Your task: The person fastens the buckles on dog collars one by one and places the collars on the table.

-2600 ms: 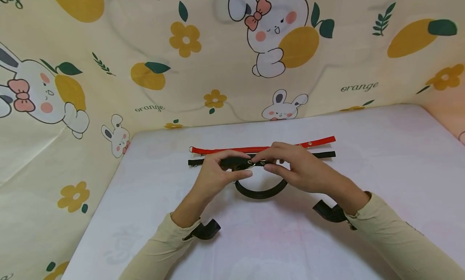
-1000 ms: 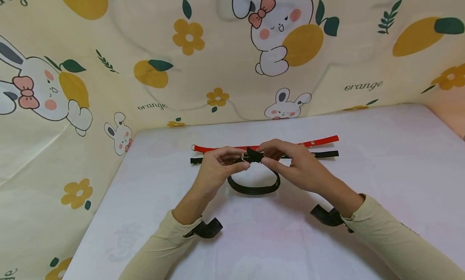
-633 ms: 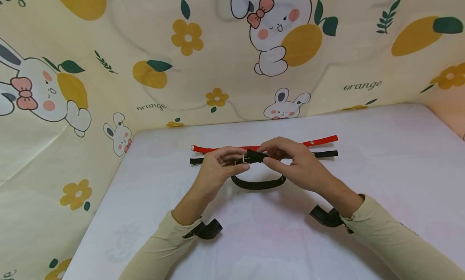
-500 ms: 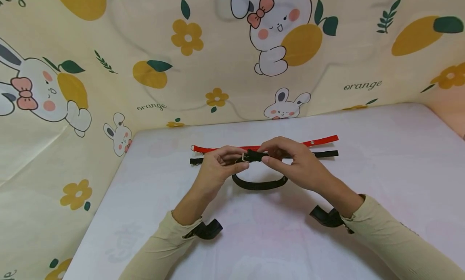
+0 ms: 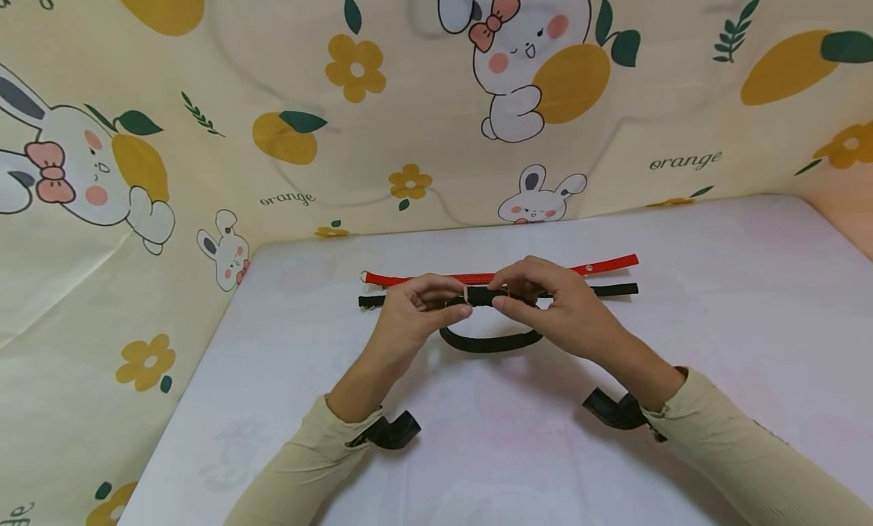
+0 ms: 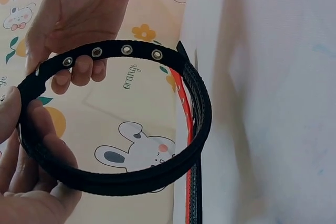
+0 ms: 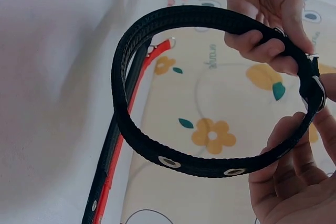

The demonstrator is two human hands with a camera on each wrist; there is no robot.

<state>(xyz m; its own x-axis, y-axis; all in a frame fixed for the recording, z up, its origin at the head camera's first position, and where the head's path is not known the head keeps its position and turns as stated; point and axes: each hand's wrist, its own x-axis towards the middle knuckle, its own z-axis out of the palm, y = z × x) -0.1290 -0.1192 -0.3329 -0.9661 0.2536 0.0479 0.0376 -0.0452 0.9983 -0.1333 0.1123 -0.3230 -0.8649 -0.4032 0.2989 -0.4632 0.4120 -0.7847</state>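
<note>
A black collar [image 5: 491, 344] with metal eyelets and a silver buckle [image 7: 317, 94] is bent into a ring, held up above the table. My left hand [image 5: 412, 317] pinches it by the buckle, thumb below and fingers above. With thumb and fingers, my right hand [image 5: 555, 306] pinches the strap just right of the buckle. A short stretch of strap [image 5: 483, 295] lies flat between the two hands, against the buckle frame. In the left wrist view, several eyelets [image 6: 127, 50] run along the ring's upper side. Fingers partly hide the buckle.
Behind the hands, a red collar [image 5: 607, 266] and another black collar [image 5: 614, 289] lie stretched out side by side on the white table [image 5: 477, 450]. A patterned cloth backdrop [image 5: 382, 132] rises behind and to the left. Black wrist mounts [image 5: 389, 433] sit at both cuffs.
The ends at the buckle were turned differently at first; later the strap tip stuck up there, and now it lies flat. The hanging loop has risen slightly. Both hands keep pinching the collar.
</note>
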